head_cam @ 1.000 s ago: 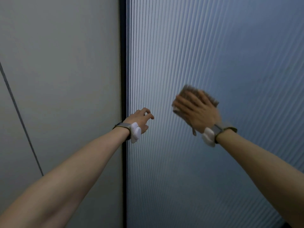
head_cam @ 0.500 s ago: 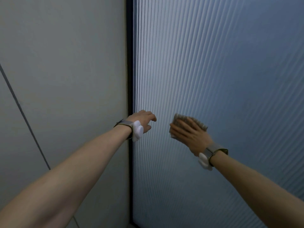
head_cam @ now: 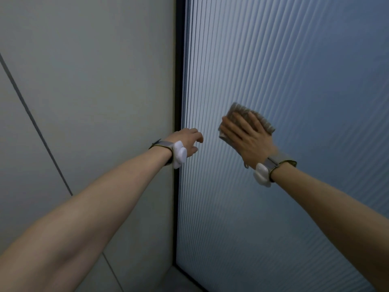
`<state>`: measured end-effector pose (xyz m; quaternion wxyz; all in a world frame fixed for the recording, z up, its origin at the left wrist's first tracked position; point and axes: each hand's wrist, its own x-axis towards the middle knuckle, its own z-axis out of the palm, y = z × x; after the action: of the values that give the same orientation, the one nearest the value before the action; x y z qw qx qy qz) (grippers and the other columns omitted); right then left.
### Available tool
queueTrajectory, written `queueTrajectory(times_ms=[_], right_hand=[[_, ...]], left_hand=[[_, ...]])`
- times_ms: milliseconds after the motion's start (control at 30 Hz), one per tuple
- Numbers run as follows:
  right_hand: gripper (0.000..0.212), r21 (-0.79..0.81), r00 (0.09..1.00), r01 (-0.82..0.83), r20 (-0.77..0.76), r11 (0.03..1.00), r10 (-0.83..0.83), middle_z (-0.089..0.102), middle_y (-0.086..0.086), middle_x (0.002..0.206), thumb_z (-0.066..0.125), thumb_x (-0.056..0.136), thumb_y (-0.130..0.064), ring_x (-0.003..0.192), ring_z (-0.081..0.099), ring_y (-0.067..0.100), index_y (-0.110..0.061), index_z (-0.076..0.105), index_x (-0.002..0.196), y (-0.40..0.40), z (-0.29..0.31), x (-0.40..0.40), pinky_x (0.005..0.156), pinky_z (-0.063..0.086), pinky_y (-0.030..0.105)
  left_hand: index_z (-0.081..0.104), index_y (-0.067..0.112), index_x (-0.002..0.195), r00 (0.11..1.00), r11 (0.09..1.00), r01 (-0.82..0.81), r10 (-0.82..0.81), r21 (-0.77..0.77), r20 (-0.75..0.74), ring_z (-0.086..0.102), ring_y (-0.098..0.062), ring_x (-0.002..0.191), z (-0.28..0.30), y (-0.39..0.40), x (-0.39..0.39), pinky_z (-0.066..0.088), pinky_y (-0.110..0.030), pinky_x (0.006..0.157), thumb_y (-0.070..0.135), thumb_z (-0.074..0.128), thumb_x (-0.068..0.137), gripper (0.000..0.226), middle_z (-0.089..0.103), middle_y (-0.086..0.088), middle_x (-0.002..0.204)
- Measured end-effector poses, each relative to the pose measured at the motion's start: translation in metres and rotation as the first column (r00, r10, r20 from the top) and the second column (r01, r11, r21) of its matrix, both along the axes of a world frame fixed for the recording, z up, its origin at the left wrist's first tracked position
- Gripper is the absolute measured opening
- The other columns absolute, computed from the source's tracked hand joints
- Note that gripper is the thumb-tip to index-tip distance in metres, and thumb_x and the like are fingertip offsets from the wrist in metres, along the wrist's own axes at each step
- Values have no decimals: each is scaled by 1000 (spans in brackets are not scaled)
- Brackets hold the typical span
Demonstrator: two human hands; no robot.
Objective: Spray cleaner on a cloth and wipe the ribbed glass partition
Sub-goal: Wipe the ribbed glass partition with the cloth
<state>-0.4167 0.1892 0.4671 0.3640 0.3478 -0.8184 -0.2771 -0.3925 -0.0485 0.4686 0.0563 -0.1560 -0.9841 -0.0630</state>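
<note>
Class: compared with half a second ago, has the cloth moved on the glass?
Yes. The cloth has gone up the ribbed glass, measured against the resting left hand.

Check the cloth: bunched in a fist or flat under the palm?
Flat. The right hand presses the cloth against the ribbed glass, fingers spread.

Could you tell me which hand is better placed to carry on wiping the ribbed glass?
The right hand: it lies flat on the cloth, pressing it to the glass. The left hand is empty, resting near the dark frame.
</note>
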Motion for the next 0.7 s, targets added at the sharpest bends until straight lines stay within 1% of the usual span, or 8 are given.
queueTrajectory(times_ms=[167,200,300,367,433,500,567,700], right_hand=[[78,225,970,24,231,974,-78,-31,-1,148,40,92,-10,131,-39,26,-24,-17,144,0,-73,0,104,-33,46],[77,232,969,-11,243,973,-48,-24,-1,150,45,92,-11,135,-33,26,-24,-9,146,3,-83,0,105,-34,45],[76,279,991,-70,126,958,36,41,-4,145,78,65,-21,135,36,25,-24,47,134,3,-85,7,112,-6,43],[77,213,992,-93,102,973,73,52,-3,137,83,55,-23,128,48,22,-23,56,127,2,-80,8,112,0,42],[82,157,995,-87,61,984,78,42,-1,144,79,60,-23,135,36,23,-20,45,135,4,-63,6,113,-1,42],[85,128,998,-57,25,990,54,25,1,151,73,69,-26,140,16,25,-19,30,142,6,-40,5,114,-5,44],[87,93,1000,3,-6,996,-3,10,3,154,69,75,-32,142,2,28,-19,21,146,9,-7,6,116,-9,46],[76,-39,990,28,-135,999,-33,15,7,157,57,85,-42,144,5,29,-18,23,148,18,65,8,117,-3,50]], left_hand=[[46,15,128,1000,1000,-1,1,18,-17,46,-23,119,-25,-6,-4,38,-27,86,20,48,92,37,44,-4,137],[46,16,128,1000,1000,-5,6,16,-27,45,-22,119,-29,-8,-6,38,-28,86,20,48,92,37,43,-4,137],[45,15,128,993,1000,-9,12,30,-115,47,-23,116,-31,-8,-4,42,-30,84,22,48,92,37,43,-5,136],[43,14,129,971,1000,21,-22,-5,-237,49,-24,112,-27,-1,-1,42,-31,78,23,49,91,38,42,-6,134],[38,16,132,938,999,32,-22,23,-346,48,-25,113,-17,10,-1,44,-33,76,21,51,90,45,36,-5,139],[27,20,140,923,996,11,23,87,-384,41,-26,123,-1,21,-3,47,-39,89,20,53,89,57,20,-4,152],[12,23,147,910,995,-6,48,104,-411,29,-26,135,16,28,-5,37,-42,104,22,52,90,69,4,-3,158],[-8,25,147,904,996,-54,80,73,-420,9,-24,145,49,37,-9,18,-45,118,33,51,91,82,-12,-1,158]])
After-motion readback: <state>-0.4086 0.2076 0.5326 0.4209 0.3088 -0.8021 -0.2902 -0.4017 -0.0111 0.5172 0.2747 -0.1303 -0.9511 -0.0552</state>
